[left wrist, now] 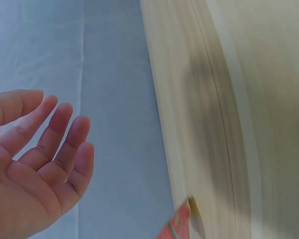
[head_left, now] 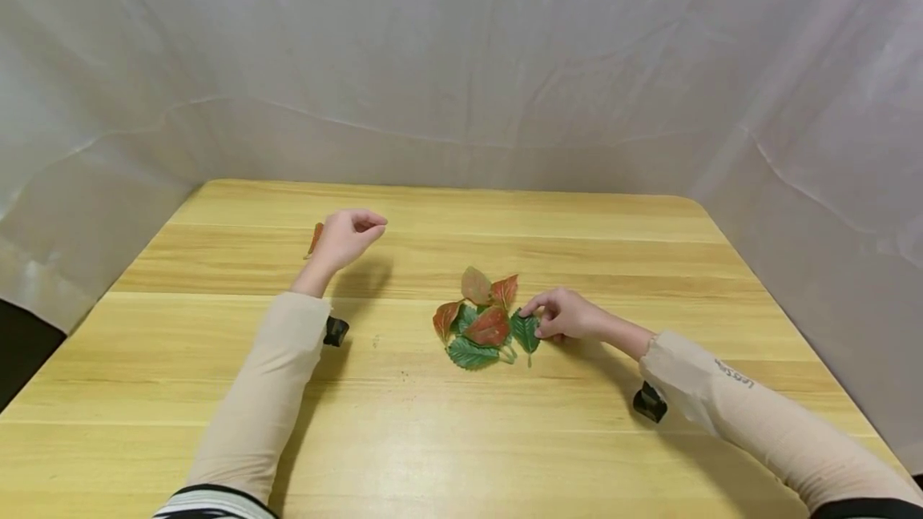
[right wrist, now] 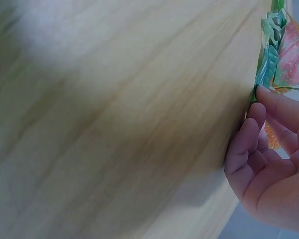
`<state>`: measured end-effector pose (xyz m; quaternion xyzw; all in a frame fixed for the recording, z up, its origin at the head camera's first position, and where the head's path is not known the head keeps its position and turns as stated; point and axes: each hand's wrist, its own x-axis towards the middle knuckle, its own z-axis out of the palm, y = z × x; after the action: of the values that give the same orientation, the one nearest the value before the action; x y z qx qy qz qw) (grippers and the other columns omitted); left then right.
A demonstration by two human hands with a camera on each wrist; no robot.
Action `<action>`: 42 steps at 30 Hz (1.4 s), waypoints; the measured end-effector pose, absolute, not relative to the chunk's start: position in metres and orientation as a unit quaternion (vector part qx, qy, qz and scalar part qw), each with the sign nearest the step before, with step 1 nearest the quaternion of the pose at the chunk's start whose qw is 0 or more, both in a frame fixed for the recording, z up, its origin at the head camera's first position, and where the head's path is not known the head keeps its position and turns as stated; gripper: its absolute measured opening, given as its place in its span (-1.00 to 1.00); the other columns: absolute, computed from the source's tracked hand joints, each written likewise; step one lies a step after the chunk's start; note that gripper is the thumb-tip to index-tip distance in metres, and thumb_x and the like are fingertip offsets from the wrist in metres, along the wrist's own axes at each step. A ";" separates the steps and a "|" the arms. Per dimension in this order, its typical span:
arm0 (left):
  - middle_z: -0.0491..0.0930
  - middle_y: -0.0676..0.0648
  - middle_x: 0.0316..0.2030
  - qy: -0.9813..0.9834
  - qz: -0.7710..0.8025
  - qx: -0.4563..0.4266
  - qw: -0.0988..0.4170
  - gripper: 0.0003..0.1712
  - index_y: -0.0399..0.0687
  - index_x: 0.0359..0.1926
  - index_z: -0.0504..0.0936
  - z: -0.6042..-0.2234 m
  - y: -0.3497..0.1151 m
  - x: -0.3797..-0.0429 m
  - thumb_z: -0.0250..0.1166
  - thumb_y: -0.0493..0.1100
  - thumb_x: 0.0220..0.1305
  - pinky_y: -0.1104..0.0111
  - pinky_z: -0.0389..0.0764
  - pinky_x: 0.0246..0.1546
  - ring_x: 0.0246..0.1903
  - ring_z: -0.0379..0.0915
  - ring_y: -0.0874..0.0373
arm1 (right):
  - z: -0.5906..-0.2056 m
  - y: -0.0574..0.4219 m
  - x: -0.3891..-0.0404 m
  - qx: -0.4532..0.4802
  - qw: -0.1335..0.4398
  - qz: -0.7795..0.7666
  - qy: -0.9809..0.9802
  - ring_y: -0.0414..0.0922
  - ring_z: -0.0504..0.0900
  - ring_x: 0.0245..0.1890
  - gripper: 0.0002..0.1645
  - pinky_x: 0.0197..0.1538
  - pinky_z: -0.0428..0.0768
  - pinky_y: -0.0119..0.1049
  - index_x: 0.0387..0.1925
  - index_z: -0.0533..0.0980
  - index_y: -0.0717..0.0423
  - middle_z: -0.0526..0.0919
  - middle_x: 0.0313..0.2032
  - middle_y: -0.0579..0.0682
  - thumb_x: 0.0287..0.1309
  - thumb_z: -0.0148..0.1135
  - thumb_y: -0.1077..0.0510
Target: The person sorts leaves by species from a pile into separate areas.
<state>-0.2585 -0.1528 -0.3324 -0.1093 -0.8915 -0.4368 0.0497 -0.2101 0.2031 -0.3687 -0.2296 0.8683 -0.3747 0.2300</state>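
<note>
My right hand (head_left: 570, 317) pinches the right edge of a dark green artificial leaf (head_left: 524, 333) between thumb and fingers. That leaf lies at the right side of a loose cluster. In the middle of the cluster a red leaf (head_left: 488, 327) rests on top of green ones, with another green leaf (head_left: 472, 353) below it. A pale brownish leaf (head_left: 475, 284) and two reddish leaves are around the upper and left sides. My left hand (head_left: 344, 239) hovers over the table's left part, fingers loosely bent, holding nothing. Beside it, partly hidden, lies an orange-red leaf (head_left: 314, 237).
The wooden table (head_left: 404, 455) has a far edge close to a hanging pale cloth (head_left: 461, 86), which also encloses both sides. Small dark specks lie on the wood left of the cluster. Each wrist carries a black camera on its underside.
</note>
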 end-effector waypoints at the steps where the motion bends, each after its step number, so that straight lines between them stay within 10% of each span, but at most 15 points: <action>1: 0.57 -0.20 -0.23 -0.892 -0.436 -0.114 0.045 -0.76 -0.24 -0.14 0.59 -0.332 -0.149 -0.257 0.12 -0.21 0.24 0.23 0.45 -0.29 -0.26 0.43 0.01 | -0.368 0.203 -0.210 -0.229 0.231 -0.375 0.868 -0.20 0.30 -0.78 -0.65 -0.66 0.34 -0.36 -0.11 0.49 0.38 0.43 -0.75 -0.01 -0.03 0.18 0.46; 42: 0.60 -0.12 -0.22 -0.868 -0.324 -0.351 -0.134 -0.78 -0.23 -0.20 0.65 -0.346 -0.088 -0.229 0.26 -0.26 0.10 0.44 0.43 -0.53 -0.57 0.39 0.25 | -0.369 0.199 -0.209 -0.216 0.228 -0.393 0.864 -0.22 0.27 -0.82 -0.65 -0.70 0.28 -0.41 -0.15 0.52 0.38 0.43 -0.77 -0.03 -0.07 0.27 0.38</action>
<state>-0.2289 -0.0880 -0.3461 -0.3511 -0.8683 -0.3240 -0.1335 -0.2085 0.1990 -0.3688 -0.2162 0.8642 -0.3930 0.2279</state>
